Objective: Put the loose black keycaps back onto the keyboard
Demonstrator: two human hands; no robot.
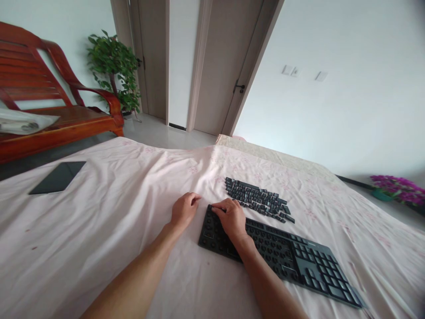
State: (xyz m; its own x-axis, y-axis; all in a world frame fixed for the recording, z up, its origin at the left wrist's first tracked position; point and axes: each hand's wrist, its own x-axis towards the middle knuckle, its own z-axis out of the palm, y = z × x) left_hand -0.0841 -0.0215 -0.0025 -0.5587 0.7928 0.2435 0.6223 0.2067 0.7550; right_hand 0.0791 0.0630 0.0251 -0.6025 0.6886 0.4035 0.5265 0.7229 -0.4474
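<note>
A black full-size keyboard [272, 248] lies slanted across the bed. Its left and middle sections show bare switches, while keycaps sit on the right-hand section. My right hand [231, 217] reaches over its upper left corner, thumb and forefinger pinched on a small dark keycap there; the fingertips partly hide it. My left hand [184, 208] hovers or rests just left of that corner, apart from the keyboard, its fingers curled together. Whatever may be inside them is hidden. Behind the keyboard, loose black keycaps [257, 197] lie in rough rows on the pink sheet.
A dark tablet or phone [59, 177] lies on the rumpled sheet [133, 186] at left. Beyond the bed stand a wooden bench [66, 117] and a leafy plant [114, 62]. Purple flowers [398, 186] are at far right. A cable leaves the keyboard's right end.
</note>
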